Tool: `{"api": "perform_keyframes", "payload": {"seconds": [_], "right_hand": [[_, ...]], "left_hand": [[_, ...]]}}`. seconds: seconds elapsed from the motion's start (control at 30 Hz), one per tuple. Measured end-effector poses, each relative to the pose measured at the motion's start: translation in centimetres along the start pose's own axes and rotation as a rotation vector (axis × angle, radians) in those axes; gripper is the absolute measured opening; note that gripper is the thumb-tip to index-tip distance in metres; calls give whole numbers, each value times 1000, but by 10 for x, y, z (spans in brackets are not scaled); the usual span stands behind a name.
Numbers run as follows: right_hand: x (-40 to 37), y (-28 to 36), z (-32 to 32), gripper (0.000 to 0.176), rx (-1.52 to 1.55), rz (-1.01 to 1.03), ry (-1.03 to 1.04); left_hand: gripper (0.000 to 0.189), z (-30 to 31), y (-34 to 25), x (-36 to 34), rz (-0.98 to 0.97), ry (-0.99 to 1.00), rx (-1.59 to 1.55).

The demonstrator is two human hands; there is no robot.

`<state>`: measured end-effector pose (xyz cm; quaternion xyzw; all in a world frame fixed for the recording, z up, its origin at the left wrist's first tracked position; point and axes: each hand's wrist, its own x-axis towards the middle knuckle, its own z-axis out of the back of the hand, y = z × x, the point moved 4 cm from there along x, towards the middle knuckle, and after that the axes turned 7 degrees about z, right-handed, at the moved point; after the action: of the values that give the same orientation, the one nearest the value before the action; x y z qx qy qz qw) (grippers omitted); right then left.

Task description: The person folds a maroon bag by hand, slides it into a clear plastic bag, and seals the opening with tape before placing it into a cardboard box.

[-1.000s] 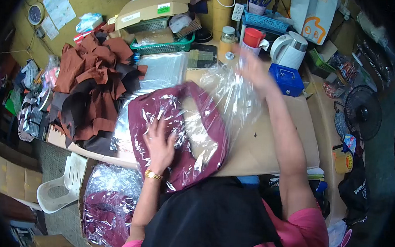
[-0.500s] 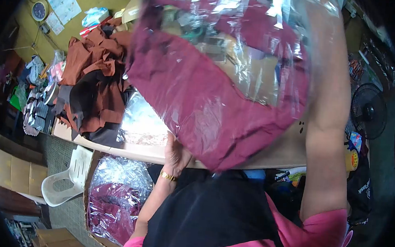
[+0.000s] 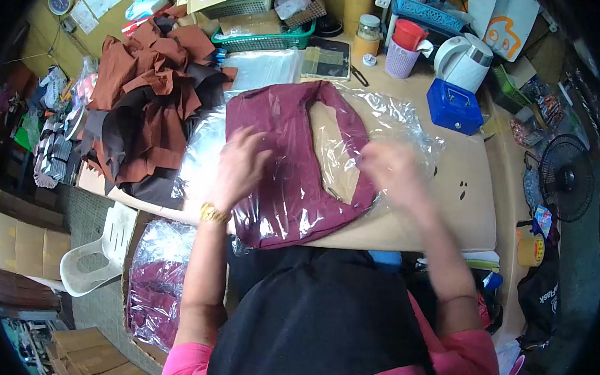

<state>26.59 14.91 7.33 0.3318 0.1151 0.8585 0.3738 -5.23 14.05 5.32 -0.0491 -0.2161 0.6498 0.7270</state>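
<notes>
A maroon cloth bag (image 3: pixel 274 165) with a long curved opening lies flat on the table in front of me, inside a clear plastic sleeve (image 3: pixel 407 118). The spare plastic spreads out past its right side. My left hand (image 3: pixel 241 165) is over the left part of the bag, fingers apart and slightly bent. At the right edge of the bag is my right hand (image 3: pixel 396 171), smeared by motion, so its grip does not show. Below the table edge, a carton holds more maroon items in clear plastic (image 3: pixel 160 282).
Brown and black fabric pieces (image 3: pixel 147 109) are heaped at the left. Clear plastic sheets (image 3: pixel 269 69) lie behind the bag. Along the back stand a green basket (image 3: pixel 271 41), a blue cash box (image 3: pixel 454 107) and a white kettle (image 3: pixel 462 60). A white chair (image 3: pixel 104 251) stands at lower left.
The wrapped maroon bag has come down from in front of my face and now lies flat on the table. My right arm has lowered; my left hand has moved up onto the bag.
</notes>
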Motion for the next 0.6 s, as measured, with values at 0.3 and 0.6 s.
{"api": "perform_keyframes", "payload": {"seconds": [0.3,0.6], "right_hand": [[-77,48,-103,84,-126,94,404],[-13,14,-16,58,182,-74,399]], "left_hand": [[71,-129,-36,103,21,-24,307],[61,-58,-31,83,91,-118,204]]}}
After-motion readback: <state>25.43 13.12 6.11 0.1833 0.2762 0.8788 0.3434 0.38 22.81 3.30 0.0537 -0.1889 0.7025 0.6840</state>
